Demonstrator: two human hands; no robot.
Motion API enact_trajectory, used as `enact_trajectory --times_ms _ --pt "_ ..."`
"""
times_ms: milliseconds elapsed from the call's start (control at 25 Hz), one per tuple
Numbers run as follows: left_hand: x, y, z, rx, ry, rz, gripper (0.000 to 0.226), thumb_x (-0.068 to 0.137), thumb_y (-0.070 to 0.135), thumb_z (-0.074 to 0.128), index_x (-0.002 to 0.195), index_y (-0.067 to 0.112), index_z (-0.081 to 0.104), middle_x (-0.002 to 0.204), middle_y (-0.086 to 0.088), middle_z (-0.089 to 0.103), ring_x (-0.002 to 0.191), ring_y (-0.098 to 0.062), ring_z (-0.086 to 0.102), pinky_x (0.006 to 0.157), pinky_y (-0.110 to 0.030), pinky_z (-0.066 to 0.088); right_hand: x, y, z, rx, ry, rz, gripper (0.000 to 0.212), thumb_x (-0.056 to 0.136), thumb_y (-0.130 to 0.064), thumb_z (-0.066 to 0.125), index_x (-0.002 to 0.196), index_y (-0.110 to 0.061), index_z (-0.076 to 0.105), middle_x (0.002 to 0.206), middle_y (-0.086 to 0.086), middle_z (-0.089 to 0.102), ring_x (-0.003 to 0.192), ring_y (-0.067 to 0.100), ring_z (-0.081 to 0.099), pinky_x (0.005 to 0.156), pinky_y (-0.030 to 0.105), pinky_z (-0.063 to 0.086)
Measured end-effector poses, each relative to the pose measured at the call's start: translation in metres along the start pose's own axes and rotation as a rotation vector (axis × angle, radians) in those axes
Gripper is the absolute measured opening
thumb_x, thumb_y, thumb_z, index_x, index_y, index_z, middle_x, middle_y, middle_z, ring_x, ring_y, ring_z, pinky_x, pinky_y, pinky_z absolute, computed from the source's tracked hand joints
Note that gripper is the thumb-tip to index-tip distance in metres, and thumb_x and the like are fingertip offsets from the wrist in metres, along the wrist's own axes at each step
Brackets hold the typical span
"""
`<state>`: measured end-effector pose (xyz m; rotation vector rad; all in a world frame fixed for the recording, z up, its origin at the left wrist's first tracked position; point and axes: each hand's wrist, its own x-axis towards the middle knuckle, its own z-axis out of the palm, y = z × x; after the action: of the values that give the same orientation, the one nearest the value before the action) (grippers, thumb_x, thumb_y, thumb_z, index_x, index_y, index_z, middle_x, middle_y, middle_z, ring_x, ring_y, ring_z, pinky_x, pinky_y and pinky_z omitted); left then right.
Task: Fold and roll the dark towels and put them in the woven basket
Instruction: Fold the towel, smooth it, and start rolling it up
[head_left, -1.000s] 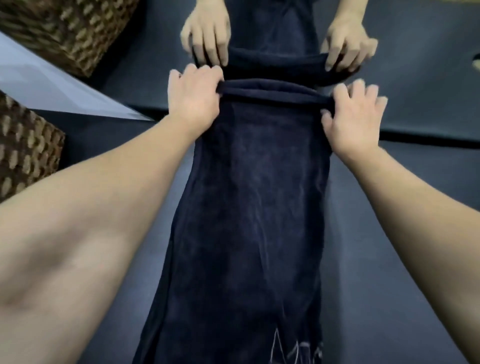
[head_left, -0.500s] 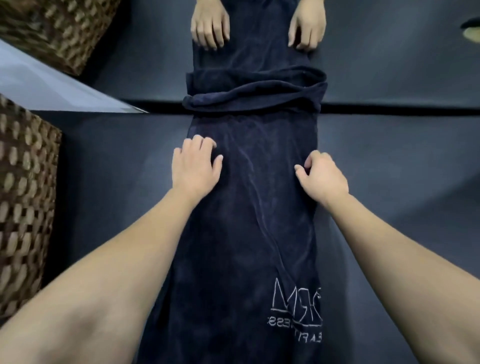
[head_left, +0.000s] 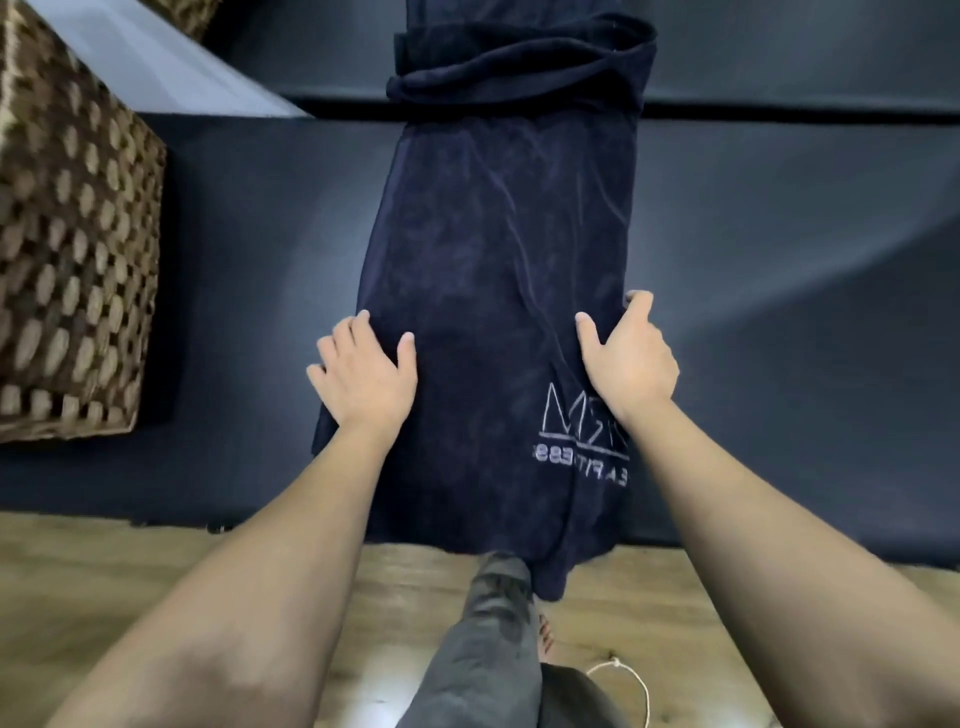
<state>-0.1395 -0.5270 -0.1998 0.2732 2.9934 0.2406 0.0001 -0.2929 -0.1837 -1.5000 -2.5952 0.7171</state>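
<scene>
The dark towel (head_left: 498, 249) lies lengthwise on the dark tabletop (head_left: 779, 260), stretching away from me, and both my hands rest on its near half. My left hand (head_left: 363, 379) lies flat on the towel's left edge, fingers (head_left: 353, 327) straight and slightly spread, the thumb pointing inward across the cloth, gripping nothing. My right hand (head_left: 626, 358) sits at the right edge, thumb laid on top of the fabric and the fingers (head_left: 638, 304) bent over the side of the towel; whether they pinch the edge or only rest against it, I cannot tell. Just below my right hand a pale stitched logo (head_left: 582, 436) shows on the cloth, reading backwards from here. The far end of the towel is bunched into a loose roll (head_left: 519, 62) near the top of the view. The near end hangs over the tabletop's front edge toward a wooden floor (head_left: 130, 571), touching my grey trouser leg (head_left: 483, 649). A woven basket (head_left: 72, 249) stands on the tabletop to the left, well apart from the towel. A thin pale cord (head_left: 634, 680) lies on the floor by my leg.
</scene>
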Motion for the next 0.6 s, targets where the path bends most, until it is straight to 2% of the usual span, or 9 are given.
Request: enact_trajectory --times_ms 80,160,320,400,480,600 --pt "-0.041 -0.021 -0.002 -0.006 0.027 -0.040 0.063 0.096 0.058 0.045 0.143 0.015 0.045 0.139 -0.007 0.051 0.122 -0.032 0.045 0.093 -0.050 0.038 -0.048 0.019 -0.005 -0.009 -0.005 -0.001 0.058 0.095 -0.063 0.048 0.130 -0.018 0.036 0.096 0.005 0.071 0.078 0.035 0.063 0.066 0.040 0.044" --pt "-0.081 -0.042 -0.007 -0.028 0.033 -0.097 0.062 0.096 0.058 0.049 0.139 0.014 0.047 0.132 -0.010 0.053 0.117 -0.035 0.049 0.090 -0.050 0.040 -0.099 0.035 -0.009 0.010 0.000 -0.012 0.057 0.095 -0.061 0.050 0.129 -0.018 0.038 0.098 0.006 0.072 0.088 0.036 0.068 0.074 0.043 0.049" --pt "-0.119 -0.064 -0.012 -0.031 -0.016 -0.147 0.041 0.103 0.044 0.046 0.120 0.008 0.054 0.113 -0.018 0.067 0.106 -0.040 0.059 0.088 -0.048 0.040 -0.166 0.044 0.000 0.069 -0.012 0.073 0.046 0.098 -0.048 0.057 0.128 -0.015 0.047 0.104 0.012 0.071 0.105 0.037 0.060 0.088 0.045 0.040" --pt "-0.117 -0.067 -0.017 -0.145 -0.033 -0.145 0.032 0.105 0.038 0.044 0.116 0.009 0.053 0.106 -0.022 0.068 0.102 -0.043 0.061 0.086 -0.047 0.042 -0.166 0.048 0.001 0.150 -0.028 0.139 0.036 0.100 -0.034 0.057 0.127 -0.011 0.051 0.113 0.015 0.068 0.113 0.038 0.055 0.092 0.044 0.039" --pt "-0.113 -0.073 -0.025 -0.346 -0.028 -0.164 0.027 0.105 0.035 0.043 0.107 0.010 0.052 0.102 -0.022 0.066 0.096 -0.044 0.059 0.081 -0.045 0.044 -0.151 0.053 -0.008 0.361 0.016 0.210 0.027 0.102 -0.025 0.053 0.125 -0.009 0.052 0.115 0.013 0.066 0.112 0.036 0.058 0.087 0.034 0.038" --pt "-0.123 -0.081 -0.021 -0.531 -0.069 -0.241 0.032 0.105 0.030 0.040 0.084 0.007 0.047 0.094 -0.019 0.062 0.092 -0.041 0.056 0.078 -0.043 0.043 -0.135 0.070 -0.018 0.535 0.090 0.285 0.023 0.103 -0.025 0.048 0.118 -0.010 0.056 0.106 0.001 0.062 0.106 0.029 0.060 0.082 0.026 0.036"
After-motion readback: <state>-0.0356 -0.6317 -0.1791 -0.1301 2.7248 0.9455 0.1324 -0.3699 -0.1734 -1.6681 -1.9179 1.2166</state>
